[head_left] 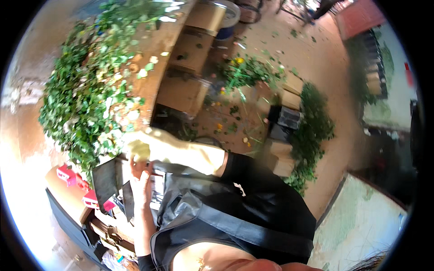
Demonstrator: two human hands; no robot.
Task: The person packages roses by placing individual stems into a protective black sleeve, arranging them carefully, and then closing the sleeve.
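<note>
My right hand [139, 145] wears a long pale-yellow glove reaching up the forearm. It is held by the edge of a wooden bench, beside a large heap of cut leafy stems [86, 99]. Glare and blur hide its fingers. My bare left hand [141, 174] is just below, with its bent fingers up against the glove. Whatever lies between those fingers is hidden. Under the hands, a dark metal panel [105, 183] stands next to the leaves.
Loose petals and leaves lie on the wooden bench [156, 49], which has open shelves below. Green cuttings [253, 72] litter the floor. More foliage [314, 131] stands beside boxes and a dark crate [289, 118]. Pink-red holders [92, 198] sit at left.
</note>
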